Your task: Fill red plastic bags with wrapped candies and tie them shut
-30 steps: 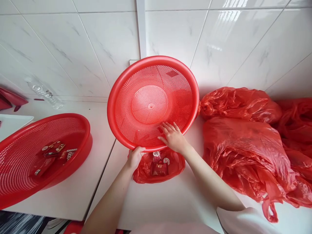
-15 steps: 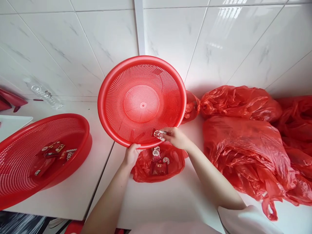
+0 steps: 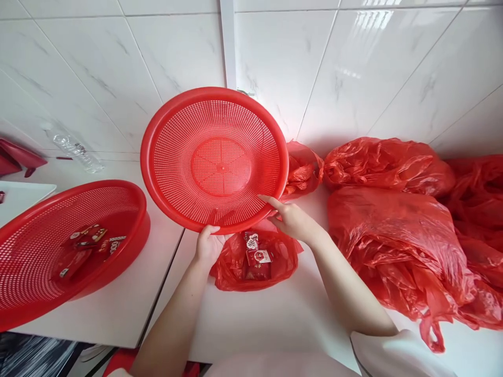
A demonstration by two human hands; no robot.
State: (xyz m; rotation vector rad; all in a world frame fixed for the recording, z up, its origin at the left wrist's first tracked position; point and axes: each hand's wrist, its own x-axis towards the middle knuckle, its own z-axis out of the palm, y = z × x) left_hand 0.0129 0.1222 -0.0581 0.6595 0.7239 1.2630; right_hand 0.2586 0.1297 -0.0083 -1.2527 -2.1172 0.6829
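Observation:
A round red mesh plastic basket is tilted up toward me, its bare inside showing. My left hand grips its lower rim, the thumb over the edge and the fingers underneath. At the lower right rim is my right hand, one finger laid over the inner wall and the others outside, partly hidden. Below the basket, an open red plastic bag stands on the table. Inside it lie small red-and-white snack packets, one across another.
A second red basket with several packets stands at left. Filled red plastic bags crowd the right side, with a smaller one behind the held basket. A clear bottle lies by the tiled wall.
The packet that was in my right hand has left it, and a white-and-red packet now lies on top in the bag. The held basket has shifted slightly left.

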